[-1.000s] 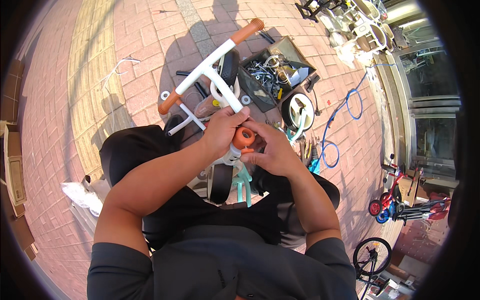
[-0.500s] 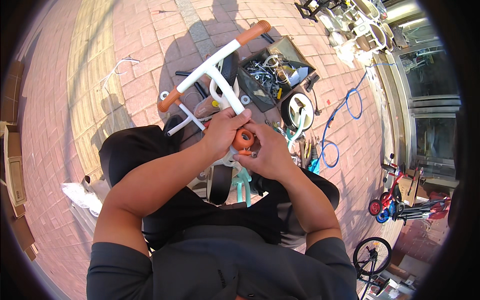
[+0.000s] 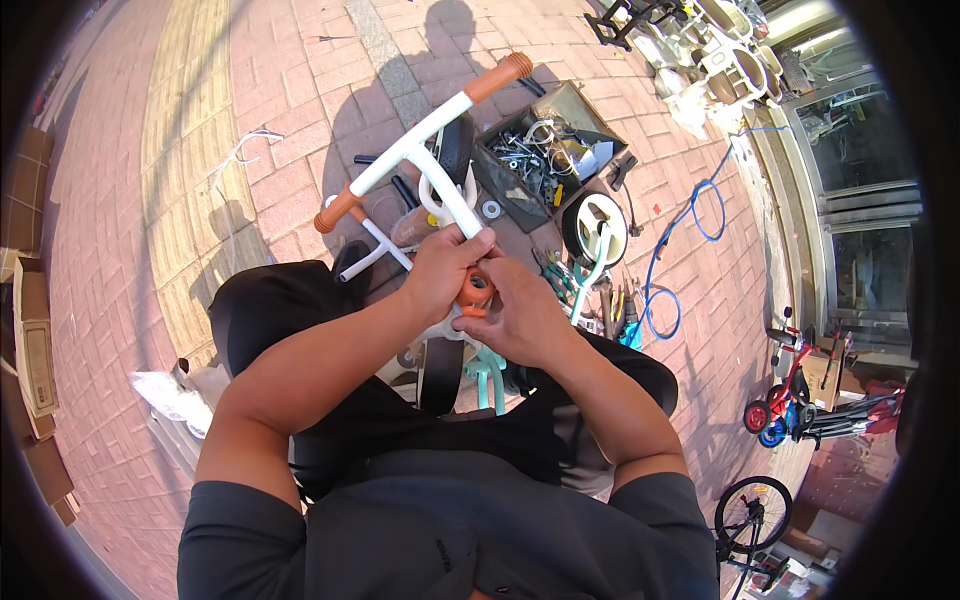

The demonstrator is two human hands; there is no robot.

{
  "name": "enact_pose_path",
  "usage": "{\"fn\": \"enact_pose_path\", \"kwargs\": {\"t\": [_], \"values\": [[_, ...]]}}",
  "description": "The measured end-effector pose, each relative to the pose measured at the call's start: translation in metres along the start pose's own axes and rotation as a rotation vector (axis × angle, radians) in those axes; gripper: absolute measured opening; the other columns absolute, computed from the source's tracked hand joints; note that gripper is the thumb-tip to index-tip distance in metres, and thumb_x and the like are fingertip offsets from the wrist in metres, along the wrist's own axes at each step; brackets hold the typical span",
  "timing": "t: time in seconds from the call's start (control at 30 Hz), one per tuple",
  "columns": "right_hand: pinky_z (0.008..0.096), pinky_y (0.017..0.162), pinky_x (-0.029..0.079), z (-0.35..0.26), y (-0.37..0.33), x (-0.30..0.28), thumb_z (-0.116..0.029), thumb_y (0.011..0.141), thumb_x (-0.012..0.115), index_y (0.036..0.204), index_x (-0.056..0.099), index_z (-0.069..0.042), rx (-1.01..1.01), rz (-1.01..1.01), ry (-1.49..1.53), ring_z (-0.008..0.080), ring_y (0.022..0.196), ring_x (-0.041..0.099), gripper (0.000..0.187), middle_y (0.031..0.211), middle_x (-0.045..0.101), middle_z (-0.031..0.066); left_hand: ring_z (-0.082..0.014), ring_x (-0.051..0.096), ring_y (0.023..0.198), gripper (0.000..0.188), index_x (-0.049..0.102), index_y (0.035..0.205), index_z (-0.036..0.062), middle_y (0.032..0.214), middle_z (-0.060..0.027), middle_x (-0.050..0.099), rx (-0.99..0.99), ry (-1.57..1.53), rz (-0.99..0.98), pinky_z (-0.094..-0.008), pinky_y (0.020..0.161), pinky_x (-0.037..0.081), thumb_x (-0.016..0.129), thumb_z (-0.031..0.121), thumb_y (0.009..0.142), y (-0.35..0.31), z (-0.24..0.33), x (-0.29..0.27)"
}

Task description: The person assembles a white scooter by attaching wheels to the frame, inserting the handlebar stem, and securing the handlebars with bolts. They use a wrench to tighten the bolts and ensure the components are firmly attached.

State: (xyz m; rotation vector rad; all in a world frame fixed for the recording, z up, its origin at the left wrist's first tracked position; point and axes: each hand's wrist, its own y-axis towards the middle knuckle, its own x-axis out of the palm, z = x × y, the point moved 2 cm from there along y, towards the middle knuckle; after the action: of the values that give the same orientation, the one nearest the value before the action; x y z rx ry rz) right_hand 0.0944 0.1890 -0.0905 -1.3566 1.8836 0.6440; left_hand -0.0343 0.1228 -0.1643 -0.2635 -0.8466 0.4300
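Note:
A white T-shaped handlebar [image 3: 447,190] with orange grips stretches away from me, its stem pointing toward my lap. My left hand [image 3: 442,272] is closed round the lower stem, thumb on top. Against that stem, my right hand [image 3: 518,312] pinches an orange ring-shaped collar [image 3: 475,288] between thumb and fingers. Its round hole faces up, and a smaller orange part shows just below it near the thumb. The stem's lower end is mostly hidden by my hands. Beneath them are a black-tyred wheel [image 3: 440,375] and a mint-green frame [image 3: 487,378].
Ahead right lies a metal box [image 3: 548,155] of loose hardware. Next to it are a white-hubbed wheel [image 3: 596,230] and hand tools [image 3: 612,308]. A blue hose [image 3: 655,275] curls on the brick paving. Another white handlebar [image 3: 378,238] lies left of the stem. Small bikes [image 3: 785,395] stand far right.
The handlebar and both hands have shifted slightly left and toward me. The orange collar has turned a little, and my right fingers sit closer around it. Both hands keep their grip.

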Motion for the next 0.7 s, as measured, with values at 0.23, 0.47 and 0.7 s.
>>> {"fn": "enact_pose_path", "kwargs": {"t": [0.23, 0.47, 0.7], "values": [[0.0471, 0.072, 0.055, -0.007, -0.008, 0.016, -0.035, 0.080, 0.084, 0.127, 0.050, -0.003, 0.091, 0.005, -0.037, 0.0402, 0.086, 0.068, 0.066, 0.107, 0.063, 0.0201, -0.0138, 0.063, 0.083, 0.025, 0.063, 0.107, 0.0009, 0.097, -0.0085, 0.068, 0.013, 0.111, 0.010, -0.0289, 0.073, 0.053, 0.064, 0.026, 0.103, 0.003, 0.003, -0.002], [0.0438, 0.075, 0.056, 0.001, -0.008, 0.011, -0.033, 0.075, 0.088, 0.127, 0.054, -0.002, 0.085, 0.007, 0.060, 0.0357, 0.086, 0.068, 0.069, 0.103, 0.065, 0.0184, -0.0120, 0.065, 0.084, 0.024, 0.065, 0.105, -0.0004, 0.095, -0.0075, 0.069, 0.075, 0.207, -0.055, -0.0276, 0.074, 0.053, 0.066, 0.024, 0.102, 0.003, 0.001, -0.007], [0.0326, 0.070, 0.055, 0.021, -0.008, -0.006, -0.034, 0.081, 0.086, 0.134, 0.054, 0.000, 0.163, -0.049, 0.206, 0.0201, 0.080, 0.069, 0.071, 0.109, 0.067, 0.0130, -0.0101, 0.062, 0.075, 0.021, 0.066, 0.104, 0.0002, 0.085, -0.0032, 0.068, 0.211, 0.535, -0.023, -0.0274, 0.069, 0.052, 0.068, 0.021, 0.099, -0.001, 0.013, -0.002]]}}
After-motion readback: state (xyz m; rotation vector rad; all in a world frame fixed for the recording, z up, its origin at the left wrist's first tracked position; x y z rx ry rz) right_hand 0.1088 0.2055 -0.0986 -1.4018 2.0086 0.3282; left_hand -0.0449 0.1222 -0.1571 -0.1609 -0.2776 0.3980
